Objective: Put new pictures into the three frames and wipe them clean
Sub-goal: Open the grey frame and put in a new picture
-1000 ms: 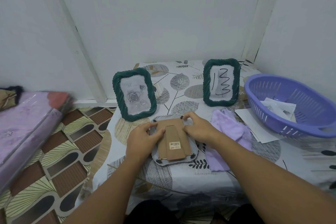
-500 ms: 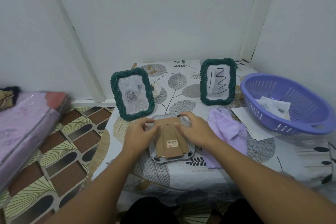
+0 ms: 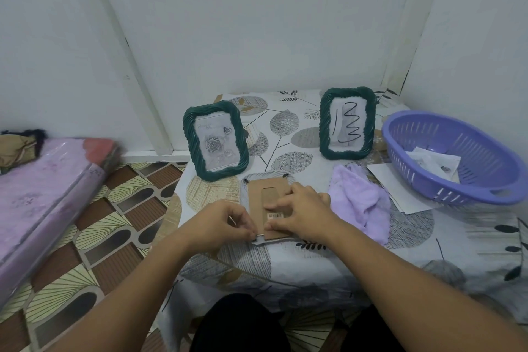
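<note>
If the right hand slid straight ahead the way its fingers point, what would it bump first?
Probably the green frame with the rose picture; the right hand points up-left across the brown cardboard back. Depth is uncertain.

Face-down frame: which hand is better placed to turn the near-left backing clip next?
Left. The left hand already pinches at that clip on the face-down frame; the right hand presses the backing flat.
</note>
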Motion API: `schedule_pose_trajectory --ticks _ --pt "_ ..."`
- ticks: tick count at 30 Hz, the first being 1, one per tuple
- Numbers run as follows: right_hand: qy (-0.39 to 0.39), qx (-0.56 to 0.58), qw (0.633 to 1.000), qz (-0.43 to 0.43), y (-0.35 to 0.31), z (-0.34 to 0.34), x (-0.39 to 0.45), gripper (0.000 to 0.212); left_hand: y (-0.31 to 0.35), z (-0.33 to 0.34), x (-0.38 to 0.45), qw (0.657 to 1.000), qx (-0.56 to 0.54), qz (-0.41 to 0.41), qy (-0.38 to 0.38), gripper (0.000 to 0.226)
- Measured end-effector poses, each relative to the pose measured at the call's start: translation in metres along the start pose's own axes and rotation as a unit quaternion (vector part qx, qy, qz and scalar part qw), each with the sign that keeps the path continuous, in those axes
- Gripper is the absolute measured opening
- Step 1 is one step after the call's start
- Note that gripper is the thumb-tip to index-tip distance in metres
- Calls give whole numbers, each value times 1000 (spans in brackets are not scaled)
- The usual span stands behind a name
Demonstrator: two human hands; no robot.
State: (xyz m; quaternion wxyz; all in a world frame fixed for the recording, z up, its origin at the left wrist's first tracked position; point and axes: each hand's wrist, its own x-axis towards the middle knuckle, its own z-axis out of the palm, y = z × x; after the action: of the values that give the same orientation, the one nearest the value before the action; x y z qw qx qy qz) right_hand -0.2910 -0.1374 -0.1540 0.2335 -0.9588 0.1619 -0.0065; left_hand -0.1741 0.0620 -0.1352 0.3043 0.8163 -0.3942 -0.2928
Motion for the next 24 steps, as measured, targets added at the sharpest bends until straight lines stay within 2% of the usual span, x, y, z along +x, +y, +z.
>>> schedule_pose_trajectory --ticks 8,12,17,24 --pt "-12 11 1000 19 -3 -1 -1 52 -6 13 -11 998 -25 -16 57 6" --pt "-26 17 999 29 -4 -3 1 52 -5 17 -11 995 -5 -23 95 9" --pt "-32 19 999 35 -5 -4 3 52 -2 17 -6 993 40 -38 102 13" --pt "-35 20 999 35 -5 -4 5 52 -3 34 -12 975 146 38 163 13"
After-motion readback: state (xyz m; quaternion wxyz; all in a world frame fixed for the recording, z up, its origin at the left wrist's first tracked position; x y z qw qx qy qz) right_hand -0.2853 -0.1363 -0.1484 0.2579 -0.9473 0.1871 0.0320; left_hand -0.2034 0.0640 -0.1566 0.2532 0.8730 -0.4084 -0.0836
